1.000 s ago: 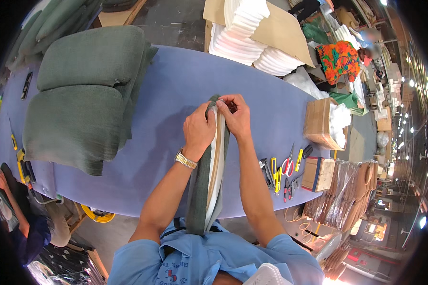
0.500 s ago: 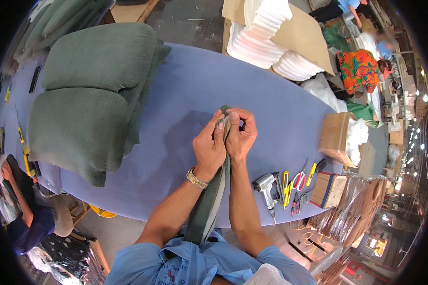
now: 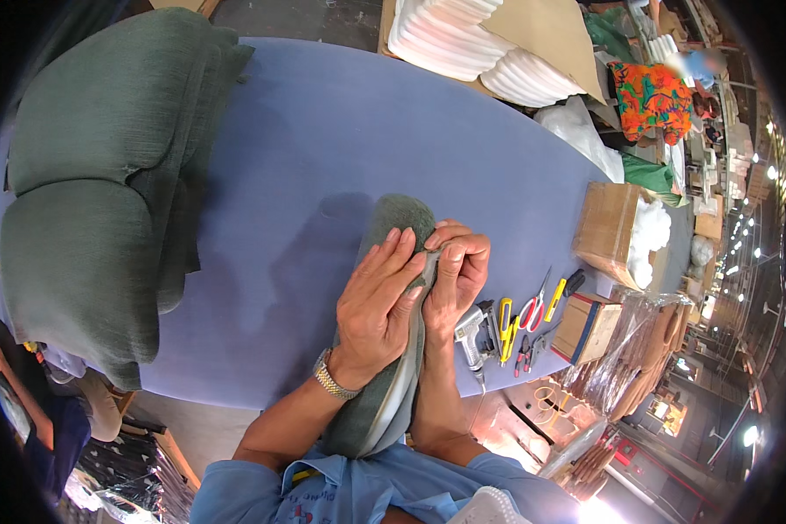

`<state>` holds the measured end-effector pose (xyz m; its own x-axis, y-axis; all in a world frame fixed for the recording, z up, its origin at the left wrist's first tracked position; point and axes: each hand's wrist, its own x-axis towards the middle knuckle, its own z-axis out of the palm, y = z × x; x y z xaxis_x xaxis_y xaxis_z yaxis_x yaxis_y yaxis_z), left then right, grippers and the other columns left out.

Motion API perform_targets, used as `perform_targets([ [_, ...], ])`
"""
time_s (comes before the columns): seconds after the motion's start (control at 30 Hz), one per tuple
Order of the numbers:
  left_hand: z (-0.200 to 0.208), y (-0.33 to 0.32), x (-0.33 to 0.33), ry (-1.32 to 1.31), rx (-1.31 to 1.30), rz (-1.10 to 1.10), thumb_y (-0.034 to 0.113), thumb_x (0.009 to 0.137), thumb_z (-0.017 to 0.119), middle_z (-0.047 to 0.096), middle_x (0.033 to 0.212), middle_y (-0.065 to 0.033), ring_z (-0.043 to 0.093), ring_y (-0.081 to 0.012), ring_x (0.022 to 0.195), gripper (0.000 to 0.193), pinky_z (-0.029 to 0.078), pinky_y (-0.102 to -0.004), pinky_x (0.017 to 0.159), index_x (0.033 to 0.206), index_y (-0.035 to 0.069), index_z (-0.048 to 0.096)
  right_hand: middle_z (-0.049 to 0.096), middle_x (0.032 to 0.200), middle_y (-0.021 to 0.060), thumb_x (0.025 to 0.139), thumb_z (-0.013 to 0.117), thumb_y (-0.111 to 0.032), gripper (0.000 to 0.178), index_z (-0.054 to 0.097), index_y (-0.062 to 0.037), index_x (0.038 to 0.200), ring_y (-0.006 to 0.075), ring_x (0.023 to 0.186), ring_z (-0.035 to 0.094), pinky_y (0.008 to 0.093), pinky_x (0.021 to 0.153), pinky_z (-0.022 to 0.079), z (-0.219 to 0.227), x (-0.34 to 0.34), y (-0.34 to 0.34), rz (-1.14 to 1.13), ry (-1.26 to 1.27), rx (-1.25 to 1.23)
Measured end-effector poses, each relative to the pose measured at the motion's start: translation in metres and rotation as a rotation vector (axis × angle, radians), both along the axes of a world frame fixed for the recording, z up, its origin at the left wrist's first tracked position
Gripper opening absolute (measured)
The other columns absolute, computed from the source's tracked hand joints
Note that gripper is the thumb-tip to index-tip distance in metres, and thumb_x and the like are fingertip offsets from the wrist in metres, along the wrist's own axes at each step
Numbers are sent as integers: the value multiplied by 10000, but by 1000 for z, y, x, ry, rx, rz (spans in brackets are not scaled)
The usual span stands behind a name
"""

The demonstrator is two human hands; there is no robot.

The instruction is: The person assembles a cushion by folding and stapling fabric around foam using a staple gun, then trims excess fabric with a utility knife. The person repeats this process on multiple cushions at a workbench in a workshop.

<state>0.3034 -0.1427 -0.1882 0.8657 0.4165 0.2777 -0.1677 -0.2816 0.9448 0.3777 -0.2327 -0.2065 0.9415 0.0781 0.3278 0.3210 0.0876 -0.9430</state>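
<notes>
Left hand point(image 3: 374, 310) unpinched since earlier, fingers now straight across green upholstered piece point(image 3: 402, 216). Right hand point(image 3: 459, 272) still pinching its edge.

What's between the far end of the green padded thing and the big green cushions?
In the head view, only blue tabletop with a shadow lies between the far end of the green padded piece and the green cushions.

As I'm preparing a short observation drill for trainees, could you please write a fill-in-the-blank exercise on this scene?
1. The left hand and right hand are both on one green padded piece, and the metallic gun-shaped tool lies nearer the ____ hand.
2. The watch is worn on the ____ wrist.
3. The cardboard box holds ____ stuffing.
4. The person's shirt is light ____.
Missing words: right; left; white; blue.
</notes>
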Motion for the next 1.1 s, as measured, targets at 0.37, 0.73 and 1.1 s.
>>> perform_targets([
  [0.37,-47,50,106,79,-350,-434,268,1129,382,733,1112,-145,665,-226,1033,458,502,-366,967,1102,-31,728,711,995,99,1072,612,-199,185,573,-31,1007,129,892,608,282,823,481,28,4,0,-67,154,-216],
  [0.73,-19,83,147,504,-130,-892,381,1038,470,510,605,-192,439,-249,546,576,426,-437,602,700,-74,575,691,934,123,1097,558,-234,193,510,-61,1024,172,893,619,327,888,483,13,3,22,51,254,91],
  [1.1,-9,69,110,312,-133,-407,289,1066,498,707,1034,-185,651,-237,953,383,501,-378,874,1058,-29,709,651,901,96,1103,542,-199,183,493,-59,995,120,826,556,277,790,464,2,-4,20,143,310,220],
])
